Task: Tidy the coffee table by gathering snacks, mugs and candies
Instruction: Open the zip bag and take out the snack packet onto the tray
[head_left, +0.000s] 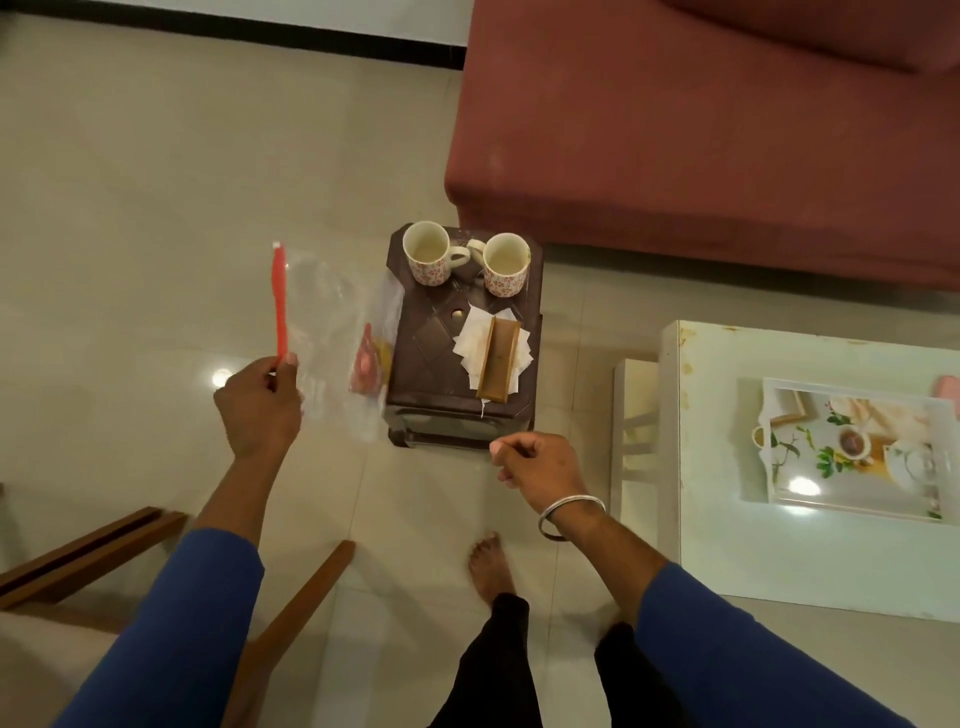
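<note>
Fingers of the left hand (258, 405) pinch the zip bag (332, 332) by its red seal; the right hand (540, 467) hangs loosely curled, empty. Mugs (426, 253) wait on the stool (431, 343); lift them by their handles.

Single view only, from camera worn on head. Looks steeply down and slightly forward at tiled floor (156, 218). Small brown stool (431, 364) near frame centre, at arm's reach. Own foot (488, 566) at bottom centre. Wide-angle lens bends sofa (701, 156) edge and white bench (727, 519) at right.
</note>
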